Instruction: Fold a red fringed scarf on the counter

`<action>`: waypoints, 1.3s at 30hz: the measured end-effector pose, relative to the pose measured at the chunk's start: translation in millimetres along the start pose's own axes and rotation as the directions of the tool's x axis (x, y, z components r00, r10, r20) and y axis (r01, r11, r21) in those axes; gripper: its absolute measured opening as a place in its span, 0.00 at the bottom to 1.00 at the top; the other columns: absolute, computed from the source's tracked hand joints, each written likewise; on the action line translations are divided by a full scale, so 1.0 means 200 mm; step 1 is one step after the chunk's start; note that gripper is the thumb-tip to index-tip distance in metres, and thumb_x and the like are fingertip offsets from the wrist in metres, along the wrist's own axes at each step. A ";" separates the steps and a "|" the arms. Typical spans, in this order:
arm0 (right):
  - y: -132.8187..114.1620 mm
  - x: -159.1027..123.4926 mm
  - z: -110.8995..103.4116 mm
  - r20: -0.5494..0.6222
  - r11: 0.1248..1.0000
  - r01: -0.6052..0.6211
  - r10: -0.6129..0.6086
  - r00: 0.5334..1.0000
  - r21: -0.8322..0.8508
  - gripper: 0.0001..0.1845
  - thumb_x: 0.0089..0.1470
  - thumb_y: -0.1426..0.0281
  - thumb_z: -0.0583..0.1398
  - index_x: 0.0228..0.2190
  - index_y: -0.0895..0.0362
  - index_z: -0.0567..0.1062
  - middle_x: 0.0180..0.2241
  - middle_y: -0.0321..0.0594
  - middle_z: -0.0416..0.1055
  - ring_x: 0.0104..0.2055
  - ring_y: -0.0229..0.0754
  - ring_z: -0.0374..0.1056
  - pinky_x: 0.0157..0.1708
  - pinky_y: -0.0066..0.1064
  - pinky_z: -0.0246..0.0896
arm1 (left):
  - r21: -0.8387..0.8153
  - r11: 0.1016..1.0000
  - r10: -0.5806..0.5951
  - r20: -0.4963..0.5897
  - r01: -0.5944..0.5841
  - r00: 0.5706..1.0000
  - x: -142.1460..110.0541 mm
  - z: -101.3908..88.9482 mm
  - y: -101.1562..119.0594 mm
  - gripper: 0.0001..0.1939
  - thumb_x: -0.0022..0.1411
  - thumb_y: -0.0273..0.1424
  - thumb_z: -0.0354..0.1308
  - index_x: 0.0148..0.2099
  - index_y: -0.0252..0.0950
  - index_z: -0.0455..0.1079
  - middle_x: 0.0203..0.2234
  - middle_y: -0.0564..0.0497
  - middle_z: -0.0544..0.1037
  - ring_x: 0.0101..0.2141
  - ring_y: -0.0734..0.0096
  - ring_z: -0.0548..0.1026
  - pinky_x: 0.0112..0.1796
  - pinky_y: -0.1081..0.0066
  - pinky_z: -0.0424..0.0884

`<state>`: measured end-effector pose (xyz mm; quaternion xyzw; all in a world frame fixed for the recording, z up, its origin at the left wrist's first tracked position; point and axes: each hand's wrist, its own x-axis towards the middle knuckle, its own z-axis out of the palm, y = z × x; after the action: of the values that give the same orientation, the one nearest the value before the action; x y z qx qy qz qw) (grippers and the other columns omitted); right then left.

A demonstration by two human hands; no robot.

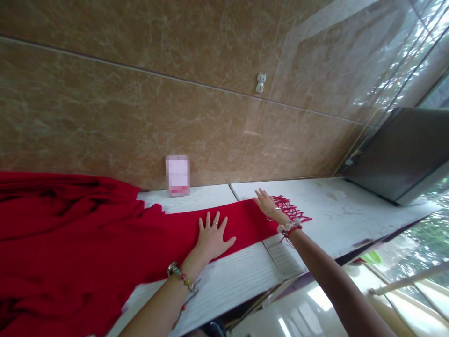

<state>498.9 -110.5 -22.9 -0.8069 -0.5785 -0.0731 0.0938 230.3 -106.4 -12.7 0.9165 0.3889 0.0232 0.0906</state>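
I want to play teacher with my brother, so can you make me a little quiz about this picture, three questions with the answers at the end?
1. Pick one: which hand is nearer the fringe of the red cloth?
a) the left hand
b) the right hand

2. True or false: the left hand is curled into a tight fist.

3. Fill in the blank: the small white figure is on the ____.

Key:
1. b, the right hand is right beside the fringe.
2. False, its fingers are spread out.
3. Wall.
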 end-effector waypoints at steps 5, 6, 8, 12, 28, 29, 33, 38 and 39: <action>-0.32 -0.09 0.04 0.164 0.962 0.254 -0.268 0.949 0.099 0.27 0.58 0.58 0.45 0.57 0.50 0.56 0.61 0.43 0.49 0.62 0.49 0.43 0.55 0.51 0.45 | -0.010 1.000 0.010 -0.003 -0.010 1.000 -0.01 -0.01 -0.05 0.35 0.59 0.51 0.39 0.63 0.37 0.48 0.62 0.43 0.47 0.61 0.45 0.42 0.55 0.45 0.43; -0.35 -0.11 0.05 0.184 0.961 0.260 -0.274 0.944 0.097 0.27 0.58 0.57 0.45 0.58 0.51 0.55 0.61 0.43 0.49 0.62 0.48 0.43 0.56 0.51 0.44 | -0.008 1.000 -0.001 -0.011 0.001 1.000 -0.01 -0.01 -0.06 0.34 0.60 0.50 0.39 0.63 0.37 0.48 0.62 0.44 0.48 0.61 0.47 0.42 0.55 0.45 0.43; -0.38 -0.14 0.05 0.195 0.963 0.256 -0.267 0.944 0.081 0.27 0.59 0.58 0.44 0.58 0.52 0.55 0.61 0.44 0.48 0.63 0.47 0.42 0.56 0.51 0.41 | -0.004 0.998 -0.065 -0.024 0.065 0.998 -0.02 -0.02 -0.09 0.33 0.61 0.50 0.37 0.63 0.38 0.48 0.62 0.44 0.47 0.61 0.46 0.42 0.54 0.43 0.43; -0.38 -0.14 0.05 0.176 0.962 0.262 -0.271 0.946 0.073 0.26 0.59 0.60 0.45 0.57 0.51 0.56 0.61 0.42 0.49 0.62 0.47 0.43 0.56 0.51 0.42 | -0.015 0.980 -0.198 -0.023 0.198 0.980 -0.03 -0.03 -0.13 0.33 0.61 0.51 0.36 0.63 0.40 0.48 0.63 0.45 0.46 0.60 0.43 0.42 0.53 0.39 0.43; -0.16 -0.03 0.05 0.236 0.978 0.204 -0.188 0.953 -0.047 0.27 0.60 0.60 0.41 0.59 0.52 0.52 0.62 0.41 0.45 0.63 0.46 0.41 0.58 0.46 0.41 | 0.168 0.966 -0.182 -0.112 0.199 0.977 -0.21 -0.13 -0.33 0.27 0.64 0.45 0.41 0.61 0.39 0.54 0.60 0.44 0.55 0.60 0.55 0.50 0.55 0.51 0.48; -0.15 -0.03 0.05 0.241 0.978 0.199 -0.181 0.954 -0.055 0.27 0.60 0.60 0.40 0.59 0.52 0.52 0.62 0.41 0.45 0.63 0.46 0.41 0.58 0.45 0.41 | 0.158 0.969 -0.176 -0.111 0.193 0.978 -0.21 -0.13 -0.35 0.27 0.64 0.44 0.41 0.61 0.39 0.54 0.60 0.44 0.55 0.60 0.55 0.50 0.55 0.51 0.49; -0.16 -0.04 0.04 0.245 0.975 0.210 -0.187 0.951 -0.067 0.26 0.60 0.61 0.40 0.58 0.52 0.53 0.62 0.41 0.46 0.63 0.46 0.41 0.57 0.46 0.43 | 0.130 0.979 -0.138 -0.127 0.154 0.982 -0.19 -0.13 -0.39 0.26 0.64 0.43 0.42 0.60 0.38 0.55 0.60 0.43 0.55 0.60 0.54 0.49 0.55 0.50 0.50; -0.24 -0.03 0.03 0.091 0.984 0.167 -0.161 0.983 -0.064 0.24 0.58 0.65 0.46 0.55 0.55 0.60 0.59 0.48 0.52 0.61 0.53 0.46 0.54 0.55 0.46 | 0.122 0.990 -0.046 -0.166 0.067 0.985 -0.23 -0.13 -0.41 0.25 0.64 0.40 0.44 0.60 0.37 0.56 0.60 0.44 0.55 0.60 0.54 0.50 0.55 0.51 0.50; -0.28 -0.03 0.02 0.031 0.977 0.210 -0.209 0.977 -0.040 0.24 0.56 0.66 0.49 0.54 0.56 0.62 0.58 0.50 0.55 0.60 0.54 0.48 0.54 0.56 0.47 | 0.115 0.992 -0.040 -0.165 0.060 0.985 -0.25 -0.15 -0.43 0.24 0.63 0.40 0.44 0.60 0.37 0.56 0.60 0.44 0.55 0.60 0.54 0.50 0.55 0.51 0.50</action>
<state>443.2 -97.6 -25.1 -0.7443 -0.6597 -0.0844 0.0605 130.7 -79.6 1.9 0.9053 0.4186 0.0723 0.0042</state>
